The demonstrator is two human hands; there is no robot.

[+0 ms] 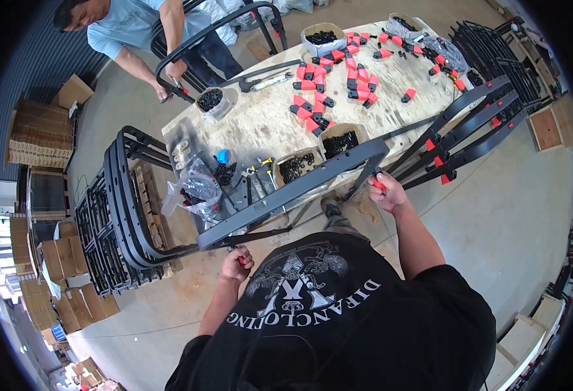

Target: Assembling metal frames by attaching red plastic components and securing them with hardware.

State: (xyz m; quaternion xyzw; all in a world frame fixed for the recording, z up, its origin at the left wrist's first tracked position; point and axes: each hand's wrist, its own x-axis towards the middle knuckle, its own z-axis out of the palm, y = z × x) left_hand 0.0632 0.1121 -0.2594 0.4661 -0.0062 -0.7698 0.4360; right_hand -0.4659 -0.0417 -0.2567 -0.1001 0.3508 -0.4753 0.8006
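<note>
A black metal tube frame (293, 190) with rounded corners is held up in front of my body, slanting up to the right across the table's near edge. My left hand (237, 263) is closed around a red-and-black plastic fitting (241, 260) by the frame's lower left end. At the upper right end, my right hand (389, 194) grips another red-and-black fitting (378, 185), thumb toward the tube. How firmly the fittings sit on the frame is hidden by my fingers. Just beyond the tube stand boxes of small black parts (297, 167).
Many red-and-black fittings (312, 111) lie on the wooden table (254, 124), with tools (260, 176) and a plastic bag (198, 189). Black frames lean at left (114, 195) and right (469, 130). Across the table, a co-worker (136, 39) handles another frame. Cardboard boxes (42, 133) stand far left.
</note>
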